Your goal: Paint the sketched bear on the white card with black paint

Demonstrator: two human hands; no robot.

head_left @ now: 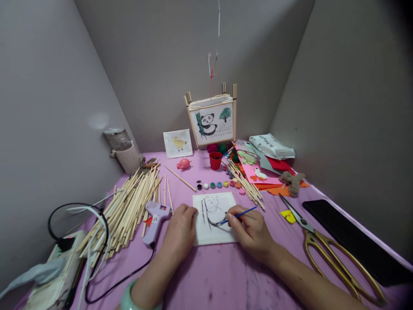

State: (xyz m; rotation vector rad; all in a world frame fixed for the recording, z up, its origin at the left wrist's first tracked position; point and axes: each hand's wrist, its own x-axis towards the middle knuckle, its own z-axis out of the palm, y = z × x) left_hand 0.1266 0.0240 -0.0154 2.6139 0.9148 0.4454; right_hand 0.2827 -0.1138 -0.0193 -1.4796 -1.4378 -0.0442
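A small white canvas panel point(206, 239) lies flat in front of me, with a panda-like drawing in dark lines on it. My right hand point(253, 230) is closed around a blue paintbrush point(240, 214), whose tip touches the drawing's lower curve. At the panel's left edge, my left hand point(180, 228) has its fingers curled together and grips the edge; the fingertips are partly hidden. Just beyond the panel stands a row of small paint pots point(213, 185) in several colours. A red cup point(215, 161) with dark liquid is behind them.
Wooden sticks point(129, 206) and a lilac glue gun point(156, 219) with a trailing cord lie left. Gold-handled scissors point(319, 247) and a black phone-like slab point(351, 237) are right. A stick-framed panda lantern point(213, 122) hangs behind, beside a duck picture point(177, 144).
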